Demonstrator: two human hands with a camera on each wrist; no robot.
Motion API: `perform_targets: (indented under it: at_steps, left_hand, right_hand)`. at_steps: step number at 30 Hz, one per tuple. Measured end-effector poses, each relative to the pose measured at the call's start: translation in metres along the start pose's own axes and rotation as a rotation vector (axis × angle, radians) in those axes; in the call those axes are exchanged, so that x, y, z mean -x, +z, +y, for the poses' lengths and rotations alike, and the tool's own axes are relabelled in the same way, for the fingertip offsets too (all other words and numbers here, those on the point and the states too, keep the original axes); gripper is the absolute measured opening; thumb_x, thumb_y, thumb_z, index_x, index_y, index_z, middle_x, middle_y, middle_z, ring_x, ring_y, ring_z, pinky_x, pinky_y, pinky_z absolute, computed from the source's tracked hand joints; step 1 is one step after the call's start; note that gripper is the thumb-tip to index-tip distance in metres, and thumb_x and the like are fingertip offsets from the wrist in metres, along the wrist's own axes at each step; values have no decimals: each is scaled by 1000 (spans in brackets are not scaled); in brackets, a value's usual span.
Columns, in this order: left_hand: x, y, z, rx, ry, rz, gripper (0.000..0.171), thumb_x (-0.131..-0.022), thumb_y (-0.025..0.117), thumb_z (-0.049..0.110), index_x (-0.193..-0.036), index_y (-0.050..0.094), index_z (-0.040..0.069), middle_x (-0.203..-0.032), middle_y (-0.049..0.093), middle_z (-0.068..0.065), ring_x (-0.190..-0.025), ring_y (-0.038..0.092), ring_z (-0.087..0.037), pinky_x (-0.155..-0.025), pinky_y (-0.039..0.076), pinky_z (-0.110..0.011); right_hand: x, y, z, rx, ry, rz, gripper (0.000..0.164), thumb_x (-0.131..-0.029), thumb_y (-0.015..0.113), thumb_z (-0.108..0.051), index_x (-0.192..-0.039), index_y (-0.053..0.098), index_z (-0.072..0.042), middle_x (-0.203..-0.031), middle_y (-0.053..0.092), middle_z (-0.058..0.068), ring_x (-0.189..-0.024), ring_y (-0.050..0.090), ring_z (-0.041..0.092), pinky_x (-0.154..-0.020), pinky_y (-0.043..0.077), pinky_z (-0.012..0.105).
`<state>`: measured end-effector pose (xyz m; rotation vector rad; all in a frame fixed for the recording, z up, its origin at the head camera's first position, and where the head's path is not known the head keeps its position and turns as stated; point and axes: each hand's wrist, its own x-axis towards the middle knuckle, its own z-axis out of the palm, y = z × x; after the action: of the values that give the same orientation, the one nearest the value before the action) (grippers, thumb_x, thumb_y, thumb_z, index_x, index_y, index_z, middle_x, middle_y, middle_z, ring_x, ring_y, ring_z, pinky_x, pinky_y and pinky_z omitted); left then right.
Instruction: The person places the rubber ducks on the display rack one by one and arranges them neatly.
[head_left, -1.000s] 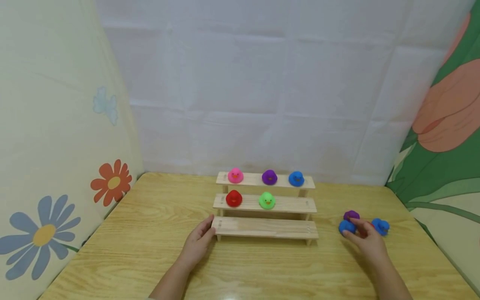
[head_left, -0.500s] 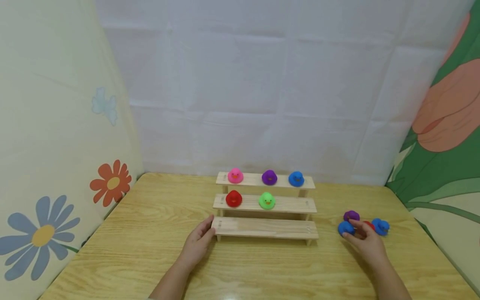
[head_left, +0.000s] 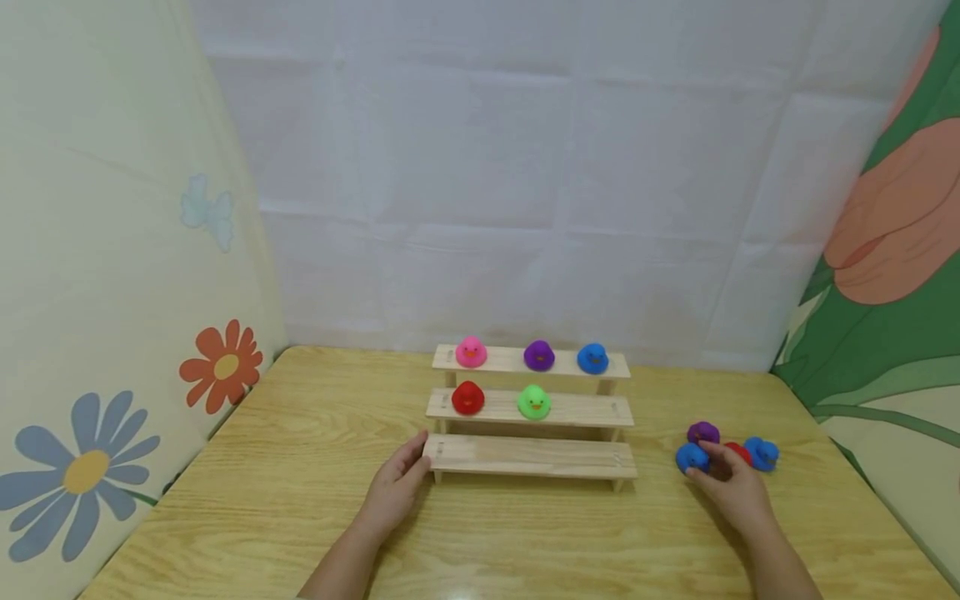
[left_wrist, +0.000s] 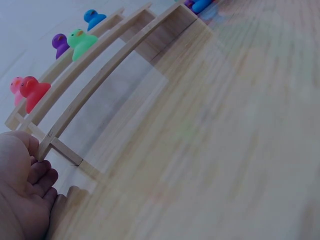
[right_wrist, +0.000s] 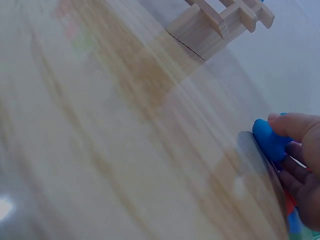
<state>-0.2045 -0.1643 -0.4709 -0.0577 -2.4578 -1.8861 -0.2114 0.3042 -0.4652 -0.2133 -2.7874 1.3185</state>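
Note:
My left hand (head_left: 395,485) grips the left end of the lowest step of a three-tier wooden display stand (head_left: 528,457). In the left wrist view, that hand's (left_wrist: 25,185) other fingers curl below the step. At the right, my right hand (head_left: 738,493) pinches a blue rubber duck (head_left: 691,457) between thumb and fingers, low at the table. The right wrist view shows the thumb over this blue duck (right_wrist: 270,141). Close around the hand are a purple duck (head_left: 703,432), a partly hidden red duck (head_left: 738,452) and another blue duck (head_left: 762,453).
On the top tier sit a pink duck (head_left: 471,352), a purple duck (head_left: 539,356) and a blue duck (head_left: 592,358). The middle tier bears a red duck (head_left: 468,398) and a green duck (head_left: 535,402). A white cloth (head_left: 480,167) hangs behind the wooden table (head_left: 315,417).
With the right hand, the pinched blue duck has shifted and turned slightly, and more of the red duck shows behind the fingers. The left hand and stand have stayed put.

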Motion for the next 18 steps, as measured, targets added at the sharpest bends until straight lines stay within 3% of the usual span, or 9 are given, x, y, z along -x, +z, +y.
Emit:
perform_targets:
  at_steps: [18]
  left_hand:
    - [0, 0, 1, -2, -8, -5, 48, -103, 46, 10, -148, 36, -4, -153, 37, -22, -144, 33, -34, -119, 28, -47]
  right_hand:
    - [0, -1, -1, 34, -2, -4, 64, -94, 66, -33, -142, 43, 2, -143, 44, 33, -133, 39, 51, -111, 32, 63]
